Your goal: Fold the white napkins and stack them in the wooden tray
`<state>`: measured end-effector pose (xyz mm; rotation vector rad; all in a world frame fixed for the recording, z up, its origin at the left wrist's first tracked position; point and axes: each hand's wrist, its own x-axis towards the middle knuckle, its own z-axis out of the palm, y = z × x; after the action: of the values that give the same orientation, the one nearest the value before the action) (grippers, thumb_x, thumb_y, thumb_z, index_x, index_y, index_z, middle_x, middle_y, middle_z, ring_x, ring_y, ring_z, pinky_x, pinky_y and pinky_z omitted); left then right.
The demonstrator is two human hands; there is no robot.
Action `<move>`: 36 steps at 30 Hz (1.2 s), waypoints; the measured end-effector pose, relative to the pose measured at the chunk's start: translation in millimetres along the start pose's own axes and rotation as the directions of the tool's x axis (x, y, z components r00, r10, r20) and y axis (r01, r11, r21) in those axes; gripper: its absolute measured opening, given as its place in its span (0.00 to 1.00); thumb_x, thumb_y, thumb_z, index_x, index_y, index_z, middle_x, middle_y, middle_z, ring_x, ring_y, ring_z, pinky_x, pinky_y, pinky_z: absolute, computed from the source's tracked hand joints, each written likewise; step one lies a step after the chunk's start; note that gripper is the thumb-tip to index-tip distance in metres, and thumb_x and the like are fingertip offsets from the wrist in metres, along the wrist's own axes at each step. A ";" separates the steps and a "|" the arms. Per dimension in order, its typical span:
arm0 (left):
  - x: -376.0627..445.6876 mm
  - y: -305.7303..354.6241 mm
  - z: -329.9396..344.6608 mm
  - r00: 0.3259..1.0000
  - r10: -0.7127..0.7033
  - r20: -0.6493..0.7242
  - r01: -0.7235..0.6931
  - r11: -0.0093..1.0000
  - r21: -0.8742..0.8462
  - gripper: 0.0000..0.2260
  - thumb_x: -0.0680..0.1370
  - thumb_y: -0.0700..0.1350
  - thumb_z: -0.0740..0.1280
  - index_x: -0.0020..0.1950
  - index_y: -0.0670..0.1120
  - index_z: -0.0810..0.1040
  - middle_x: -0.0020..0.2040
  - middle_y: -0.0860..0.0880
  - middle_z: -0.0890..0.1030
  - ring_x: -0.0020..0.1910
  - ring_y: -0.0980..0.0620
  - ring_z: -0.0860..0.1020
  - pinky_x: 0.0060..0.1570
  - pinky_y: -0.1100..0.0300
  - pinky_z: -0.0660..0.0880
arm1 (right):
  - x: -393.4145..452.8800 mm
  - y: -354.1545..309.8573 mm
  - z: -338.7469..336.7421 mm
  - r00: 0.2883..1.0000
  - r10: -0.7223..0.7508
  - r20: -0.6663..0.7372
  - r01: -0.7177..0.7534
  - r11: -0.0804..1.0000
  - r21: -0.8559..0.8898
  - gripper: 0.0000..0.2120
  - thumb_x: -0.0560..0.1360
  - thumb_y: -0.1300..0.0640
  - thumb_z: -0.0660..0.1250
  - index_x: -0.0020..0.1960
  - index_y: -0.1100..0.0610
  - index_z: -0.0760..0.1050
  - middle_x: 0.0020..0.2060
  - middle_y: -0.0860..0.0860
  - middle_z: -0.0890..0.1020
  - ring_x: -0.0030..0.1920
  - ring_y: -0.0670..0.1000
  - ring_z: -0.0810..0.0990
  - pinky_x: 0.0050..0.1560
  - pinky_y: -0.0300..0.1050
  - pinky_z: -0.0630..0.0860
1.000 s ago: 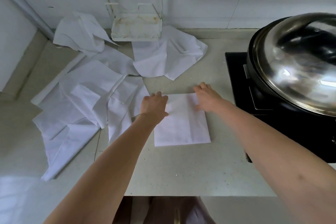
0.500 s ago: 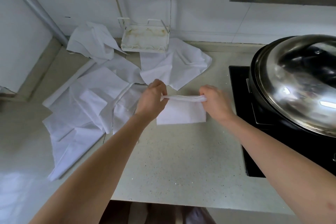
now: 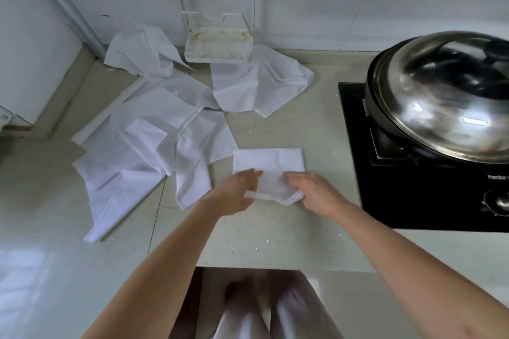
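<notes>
Both hands on folded napkin point(image 3: 268, 164), left hand point(image 3: 237, 192) fingers flat, right hand point(image 3: 314, 192) fingers pinching its near edge

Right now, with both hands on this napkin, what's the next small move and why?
Probably press the near edge flat. The left hand and right hand sit at the near side of the folded napkin, where its layers look loose and slightly raised off the counter. No wooden tray is in view, so finishing the crease seems wiser than carrying it off.
</notes>
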<state>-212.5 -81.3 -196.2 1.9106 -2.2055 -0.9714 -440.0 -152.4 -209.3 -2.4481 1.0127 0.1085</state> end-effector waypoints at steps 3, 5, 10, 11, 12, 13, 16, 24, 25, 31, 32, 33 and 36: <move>-3.7 -5.2 -7.6 0.991 -0.134 -0.010 0.126 0.953 -0.276 0.05 0.76 0.47 0.70 0.51 0.51 0.79 0.48 0.51 0.80 0.47 0.50 0.78 0.41 0.65 0.72 | -0.7 -4.6 -13.6 0.986 0.160 0.056 -0.168 0.965 0.199 0.07 0.73 0.64 0.67 0.39 0.54 0.73 0.40 0.50 0.80 0.44 0.55 0.80 0.39 0.42 0.72; -3.3 -11.5 -9.3 0.984 -0.180 0.010 0.176 0.943 -0.281 0.05 0.76 0.49 0.70 0.42 0.53 0.75 0.41 0.51 0.76 0.37 0.52 0.75 0.32 0.65 0.68 | -3.9 -5.2 -23.6 0.962 0.236 0.134 -0.270 0.891 0.366 0.07 0.72 0.61 0.70 0.40 0.52 0.74 0.36 0.46 0.75 0.39 0.49 0.75 0.36 0.38 0.68; 1.8 -11.0 -4.6 0.944 -0.323 -0.059 0.292 0.908 -0.301 0.17 0.76 0.53 0.68 0.62 0.45 0.75 0.52 0.46 0.78 0.41 0.51 0.77 0.36 0.61 0.72 | -4.7 -3.0 -13.6 0.890 0.402 0.214 -0.434 0.608 0.665 0.16 0.74 0.61 0.69 0.61 0.56 0.75 0.51 0.52 0.81 0.52 0.52 0.80 0.50 0.48 0.80; 2.7 -8.9 -3.9 0.938 -0.336 -0.081 0.303 0.913 -0.273 0.19 0.77 0.53 0.67 0.64 0.45 0.74 0.54 0.46 0.79 0.43 0.49 0.78 0.40 0.60 0.73 | -2.9 -2.2 -9.4 0.878 0.439 0.193 -0.442 0.584 0.681 0.14 0.75 0.61 0.68 0.61 0.56 0.75 0.51 0.52 0.81 0.52 0.52 0.80 0.50 0.50 0.79; 3.5 -7.9 -3.0 0.934 -0.343 -0.100 0.313 0.921 -0.234 0.19 0.77 0.54 0.67 0.65 0.46 0.74 0.55 0.46 0.79 0.46 0.49 0.78 0.43 0.59 0.74 | -1.9 -3.1 -6.9 0.866 0.474 0.157 -0.444 0.588 0.676 0.11 0.77 0.59 0.66 0.58 0.58 0.75 0.50 0.53 0.81 0.51 0.53 0.79 0.50 0.50 0.79; 4.0 -7.6 -1.9 0.930 -0.348 -0.116 0.322 0.926 -0.195 0.20 0.77 0.55 0.66 0.65 0.46 0.74 0.55 0.47 0.79 0.47 0.49 0.78 0.44 0.59 0.73 | -1.4 -4.4 -3.3 0.853 0.509 0.110 -0.447 0.608 0.656 0.07 0.78 0.58 0.64 0.53 0.60 0.76 0.47 0.55 0.80 0.48 0.54 0.79 0.47 0.49 0.77; 4.8 -9.9 1.0 0.898 -0.415 -0.147 0.383 0.901 -0.202 0.20 0.77 0.58 0.64 0.62 0.46 0.75 0.49 0.48 0.80 0.42 0.50 0.77 0.39 0.60 0.71 | -3.5 -14.2 5.6 0.797 0.603 -0.033 -0.447 0.625 0.640 0.13 0.79 0.58 0.62 0.36 0.56 0.69 0.33 0.51 0.74 0.36 0.51 0.72 0.34 0.41 0.66; 7.2 -9.7 4.1 0.858 -0.421 -0.295 0.452 0.891 0.042 0.16 0.83 0.53 0.53 0.50 0.44 0.74 0.37 0.47 0.78 0.40 0.44 0.79 0.37 0.56 0.72 | -1.1 -31.3 15.1 0.645 0.738 -0.200 -0.498 0.604 0.622 0.07 0.80 0.64 0.59 0.43 0.59 0.68 0.37 0.50 0.73 0.35 0.47 0.71 0.29 0.32 0.61; 8.4 -7.7 4.4 0.866 -0.393 -0.311 0.437 0.896 0.084 0.15 0.83 0.52 0.51 0.51 0.45 0.73 0.39 0.46 0.79 0.40 0.44 0.78 0.37 0.56 0.72 | -1.3 -33.4 15.9 0.636 0.740 -0.218 -0.500 0.610 0.615 0.07 0.80 0.64 0.59 0.43 0.59 0.68 0.36 0.49 0.73 0.34 0.46 0.70 0.29 0.32 0.60; 14.6 -2.9 4.7 0.875 -0.365 -0.317 0.439 0.876 0.202 0.15 0.84 0.51 0.49 0.55 0.44 0.71 0.42 0.44 0.81 0.40 0.43 0.79 0.36 0.55 0.69 | 1.4 -35.9 18.8 0.594 0.762 -0.258 -0.527 0.610 0.591 0.06 0.81 0.63 0.57 0.45 0.59 0.68 0.38 0.53 0.75 0.34 0.47 0.71 0.27 0.34 0.61; 15.3 -3.5 5.4 0.871 -0.373 -0.319 0.446 0.873 0.196 0.16 0.84 0.51 0.49 0.54 0.43 0.71 0.42 0.44 0.81 0.41 0.43 0.79 0.36 0.56 0.69 | 2.3 -35.4 19.5 0.590 0.764 -0.260 -0.531 0.610 0.587 0.05 0.81 0.63 0.57 0.46 0.60 0.68 0.37 0.53 0.75 0.33 0.47 0.71 0.27 0.35 0.61; 16.0 -3.7 6.0 0.866 -0.381 -0.324 0.453 0.873 0.184 0.16 0.84 0.52 0.49 0.53 0.43 0.72 0.42 0.45 0.81 0.41 0.44 0.79 0.36 0.56 0.69 | 3.5 -34.9 20.2 0.588 0.766 -0.260 -0.536 0.610 0.584 0.05 0.81 0.63 0.56 0.46 0.60 0.69 0.37 0.53 0.75 0.33 0.47 0.71 0.26 0.35 0.60; 18.5 -3.8 6.2 0.857 -0.386 -0.340 0.457 0.875 0.159 0.18 0.84 0.53 0.49 0.50 0.44 0.73 0.42 0.45 0.80 0.41 0.44 0.79 0.36 0.56 0.68 | 6.6 -34.8 20.7 0.579 0.771 -0.265 -0.554 0.610 0.567 0.05 0.81 0.62 0.56 0.50 0.62 0.70 0.38 0.52 0.75 0.36 0.50 0.73 0.26 0.36 0.60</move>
<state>-216.1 -95.7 -209.5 2.5283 -1.8284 -0.4129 -409.3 -125.9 -215.1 -1.5604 1.9503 -0.4723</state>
